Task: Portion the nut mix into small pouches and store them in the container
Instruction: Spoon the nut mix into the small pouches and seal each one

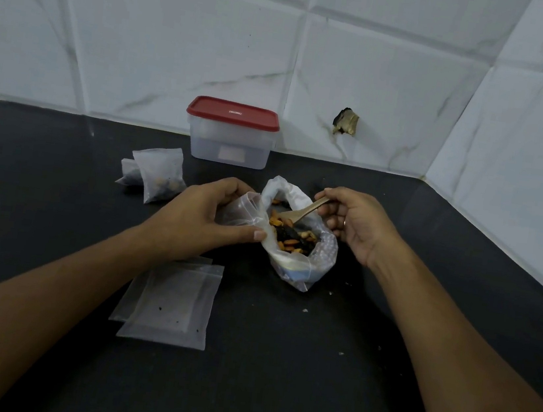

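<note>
My left hand (pixel 199 217) pinches a small pouch (pixel 245 212) at its mouth, thumb underneath and fingers curled over the top, holding it just beside the big open bag (pixel 293 267). My right hand (pixel 354 223) grips the handle of a wooden spoon (pixel 300 211), whose head is dipped into the nut mix (pixel 290 236) inside that bag.

I judge this to be the scooping step for another portion. The main risk is the transfer: the pouch mouth looks only partly spread, so a loaded spoon could catch its rim and scatter nuts over the dark worktop (pixel 311 366), where a few crumbs (pixel 305 310) already lie. The bag is soft and slumped, so a hard dig with the spoon might tip it or fold its wall inward.

Two filled pouches (pixel 161 177) lean together to the left, well apart from the container (pixel 229 148); I cannot tell whether they are sealed, and if not they may spill when lifted. The container stands at the wall with its red lid (pixel 234 112) on, so storing needs a free hand first. Empty pouches (pixel 174 303) lie flat near my left forearm, which could sweep them aside.
</note>
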`<state>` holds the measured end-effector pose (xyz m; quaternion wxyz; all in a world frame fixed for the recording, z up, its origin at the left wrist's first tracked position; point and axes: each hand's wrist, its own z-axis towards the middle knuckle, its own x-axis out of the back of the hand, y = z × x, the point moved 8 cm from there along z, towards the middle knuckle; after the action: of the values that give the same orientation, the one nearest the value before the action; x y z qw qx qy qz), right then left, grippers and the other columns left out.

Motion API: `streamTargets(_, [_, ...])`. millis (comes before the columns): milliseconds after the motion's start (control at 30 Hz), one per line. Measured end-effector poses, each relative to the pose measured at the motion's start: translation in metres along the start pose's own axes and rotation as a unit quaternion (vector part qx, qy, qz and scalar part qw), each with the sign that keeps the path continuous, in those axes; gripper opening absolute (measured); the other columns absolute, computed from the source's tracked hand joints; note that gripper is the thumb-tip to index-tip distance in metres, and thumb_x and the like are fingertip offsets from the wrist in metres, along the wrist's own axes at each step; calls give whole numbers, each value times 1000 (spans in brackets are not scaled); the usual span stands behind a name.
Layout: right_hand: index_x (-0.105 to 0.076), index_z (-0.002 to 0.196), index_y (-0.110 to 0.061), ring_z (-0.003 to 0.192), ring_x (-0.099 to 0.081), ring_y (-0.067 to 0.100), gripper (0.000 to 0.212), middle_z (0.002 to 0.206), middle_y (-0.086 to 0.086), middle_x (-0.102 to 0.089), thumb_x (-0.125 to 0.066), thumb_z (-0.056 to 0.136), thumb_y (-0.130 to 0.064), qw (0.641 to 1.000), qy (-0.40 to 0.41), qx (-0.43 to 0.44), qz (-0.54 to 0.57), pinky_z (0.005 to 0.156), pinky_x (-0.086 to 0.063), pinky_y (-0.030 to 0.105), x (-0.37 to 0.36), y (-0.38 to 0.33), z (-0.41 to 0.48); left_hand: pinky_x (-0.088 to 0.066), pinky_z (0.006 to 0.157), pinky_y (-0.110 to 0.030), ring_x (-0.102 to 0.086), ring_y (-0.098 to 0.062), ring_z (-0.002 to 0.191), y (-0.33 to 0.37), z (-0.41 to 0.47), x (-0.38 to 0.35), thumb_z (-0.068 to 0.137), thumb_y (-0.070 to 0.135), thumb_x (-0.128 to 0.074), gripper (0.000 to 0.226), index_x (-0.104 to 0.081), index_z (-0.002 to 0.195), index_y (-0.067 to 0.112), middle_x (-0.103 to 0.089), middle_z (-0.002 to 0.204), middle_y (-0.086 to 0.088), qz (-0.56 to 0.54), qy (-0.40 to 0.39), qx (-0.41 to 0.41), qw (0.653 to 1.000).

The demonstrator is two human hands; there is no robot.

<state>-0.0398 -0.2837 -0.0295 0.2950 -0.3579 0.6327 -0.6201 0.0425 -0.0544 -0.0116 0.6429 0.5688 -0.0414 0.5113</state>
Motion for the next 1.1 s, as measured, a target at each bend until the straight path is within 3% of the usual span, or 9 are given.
streamTargets(367, [-74,88,-12,50,-45,8,23,64,-2,-63,-57,100,-22,996,22,-11,81,45,-31,21,5,-3,-2,-61,84,-31,-68,2,95,0,-1,0,66,69,-70,71,-58,127,34,-70,107,14,-2,2,11,1000])
streamTargets(633, [-74,92,-13,51,-46,7,22,69,-2,-65,-57,102,-24,993,-28,39,105,47,-31,21,-7,-24,-12,-61,88,-34,-69,0,96,-2,-1,1,64,69,-71,73,-59,126,32,-72,107,13,-23,12,26,999])
streamTargets(900, [-74,104,-6,53,-49,13,21,75,5,-71,-59,102,-21,989,-85,124,10,50,-34,23,-33,-43,-30,-60,90,-33,-67,1,100,-2,0,2,66,65,-73,71,-57,128,31,-69,112,15,-29,19,28,999])
streamTargets(1100, [-73,112,-10,56,-54,13,15,90,9,-73,-63,101,-15,968,-183,163,-63,44,-38,20,-59,-48,-44,-60,88,-39,-69,-3,97,-3,-1,2,69,62,-74,67,-58,126,31,-71,109,13,-32,20,26,999])
